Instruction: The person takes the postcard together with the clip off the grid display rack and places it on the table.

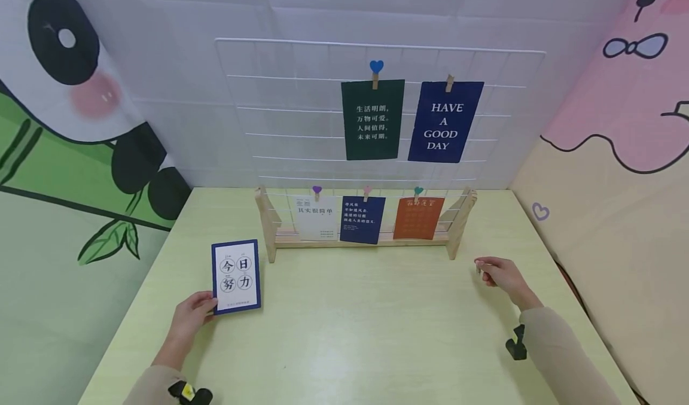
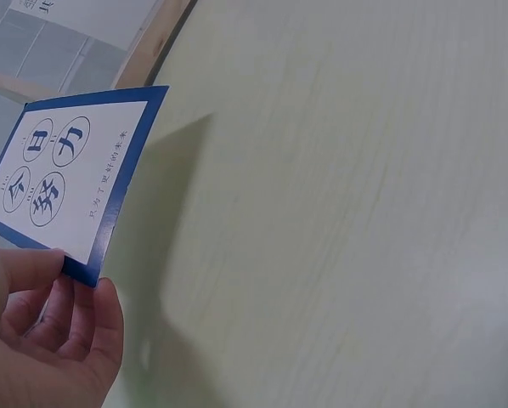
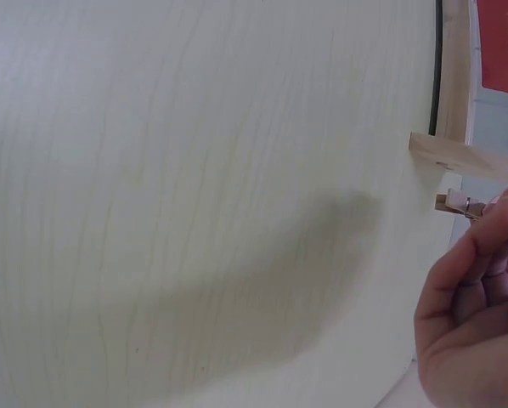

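Observation:
My left hand [image 1: 191, 316] pinches the lower left corner of a blue-bordered white card [image 1: 236, 276] with four circled characters, held upright over the table at the left of the rack. In the left wrist view the thumb lies on the front of the card [image 2: 63, 178], with the fingers behind it. Off the rack's right end, my right hand [image 1: 503, 278] pinches a small wooden clothespin [image 3: 458, 204] between thumb and fingertips. Its jaws point away from the fingers, which hide its other end. A white wire grid rack [image 1: 377, 46] on wooden feet [image 1: 460, 228] stands at the back.
Clipped high on the grid hang a green card [image 1: 374, 121] and a navy card [image 1: 445, 121]. Lower down hang a white card [image 1: 316, 219], a blue card [image 1: 362, 221] and an orange card [image 1: 418, 218]. The pale wooden table [image 1: 344, 315] meets cartoon-printed walls at both sides.

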`<state>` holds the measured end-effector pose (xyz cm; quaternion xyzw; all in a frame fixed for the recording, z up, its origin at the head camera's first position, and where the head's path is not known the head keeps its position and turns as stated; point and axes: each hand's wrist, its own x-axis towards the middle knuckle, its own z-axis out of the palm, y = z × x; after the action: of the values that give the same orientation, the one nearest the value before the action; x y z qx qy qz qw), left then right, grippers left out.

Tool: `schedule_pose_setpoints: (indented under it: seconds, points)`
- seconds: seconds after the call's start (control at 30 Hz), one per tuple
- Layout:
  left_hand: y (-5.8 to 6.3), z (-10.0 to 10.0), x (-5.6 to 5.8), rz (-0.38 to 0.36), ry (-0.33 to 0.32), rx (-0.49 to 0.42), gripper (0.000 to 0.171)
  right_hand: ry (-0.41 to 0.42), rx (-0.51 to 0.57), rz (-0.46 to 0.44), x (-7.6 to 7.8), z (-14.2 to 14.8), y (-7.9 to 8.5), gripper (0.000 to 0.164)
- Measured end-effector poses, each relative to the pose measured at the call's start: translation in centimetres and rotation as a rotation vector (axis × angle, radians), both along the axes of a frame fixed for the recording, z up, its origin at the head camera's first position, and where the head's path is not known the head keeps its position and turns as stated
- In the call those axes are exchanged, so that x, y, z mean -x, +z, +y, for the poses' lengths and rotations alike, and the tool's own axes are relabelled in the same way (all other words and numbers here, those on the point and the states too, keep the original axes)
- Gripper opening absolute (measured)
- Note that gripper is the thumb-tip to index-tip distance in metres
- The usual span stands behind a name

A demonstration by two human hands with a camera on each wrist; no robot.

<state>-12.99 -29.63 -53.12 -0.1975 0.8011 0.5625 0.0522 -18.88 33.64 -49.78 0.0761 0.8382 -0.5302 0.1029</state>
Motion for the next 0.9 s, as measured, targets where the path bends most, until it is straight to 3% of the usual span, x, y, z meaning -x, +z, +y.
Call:
schedule_pose_setpoints:
  seconds: [0.37,0.6,0.9]
  points:
    - [-0.6,-1.5,-0.3,0.015,0.032,-0.021,0.043,-0.035,-0.047,0.021,-0.2,3.0,-1.1,0.043]
    - [-0.5,-2.5,-0.2,-0.033,0.042,0.009,0.044,-0.056,0.002,0.033,0.1,6.2,-3.4,0.050]
    - [-0.6,-3.9,-0.3,-0.057,0.062,0.008,0.042,-0.058,-0.147,0.058,-1.1,6.4,-1.8,0.042]
